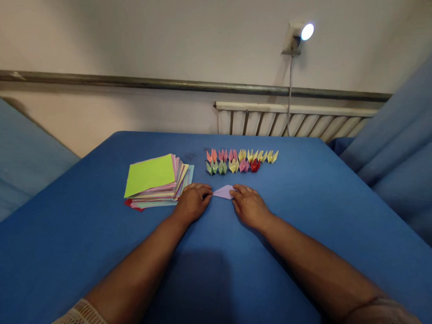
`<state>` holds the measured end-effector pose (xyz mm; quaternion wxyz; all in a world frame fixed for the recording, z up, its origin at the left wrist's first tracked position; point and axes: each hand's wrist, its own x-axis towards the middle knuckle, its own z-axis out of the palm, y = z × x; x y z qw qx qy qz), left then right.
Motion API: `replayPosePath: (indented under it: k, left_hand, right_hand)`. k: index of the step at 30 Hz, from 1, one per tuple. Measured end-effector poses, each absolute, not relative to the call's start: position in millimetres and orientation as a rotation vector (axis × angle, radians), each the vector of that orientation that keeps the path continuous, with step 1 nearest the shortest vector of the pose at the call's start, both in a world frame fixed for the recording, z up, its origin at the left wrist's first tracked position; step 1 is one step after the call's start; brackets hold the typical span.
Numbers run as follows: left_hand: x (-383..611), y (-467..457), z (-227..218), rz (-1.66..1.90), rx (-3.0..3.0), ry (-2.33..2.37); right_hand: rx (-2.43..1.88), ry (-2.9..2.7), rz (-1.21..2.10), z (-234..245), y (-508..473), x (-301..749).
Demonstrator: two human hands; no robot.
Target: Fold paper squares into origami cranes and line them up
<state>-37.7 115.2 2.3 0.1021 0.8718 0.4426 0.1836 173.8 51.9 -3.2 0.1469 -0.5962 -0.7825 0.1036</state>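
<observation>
A small folded piece of lilac origami paper [223, 192], kite-shaped with a narrow point to the left, lies between my two hands on the blue table. My left hand [193, 201] pinches its pointed left end between thumb and fingers. At the wide right end, the fingertips and thumb of my right hand [251, 206] grip the paper and cover that edge. Just beyond stand two rows of small folded paper cranes [233, 166] in pink, yellow, green and red.
A stack of coloured paper sheets [150, 177], bright green on top, sits left of my left hand. Behind the table are a wall rail [144, 83], a radiator [271, 119] and a lit plug [306, 32] with a hanging cord. Blue curtains [408, 144] flank both sides.
</observation>
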Motion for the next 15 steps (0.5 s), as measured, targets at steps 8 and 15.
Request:
replayPosePath:
  k: [8,15]
  left_hand:
    - [-41.3,121.1,-4.9,0.581,2.506,1.338]
    - [-42.3,123.9,-4.6,0.523,2.507,1.287]
  right_hand:
    - [-1.705,-2.258,0.286,-2.7,51.4,174.6]
    - [-1.705,-2.248,0.266,-3.5,51.3,174.0]
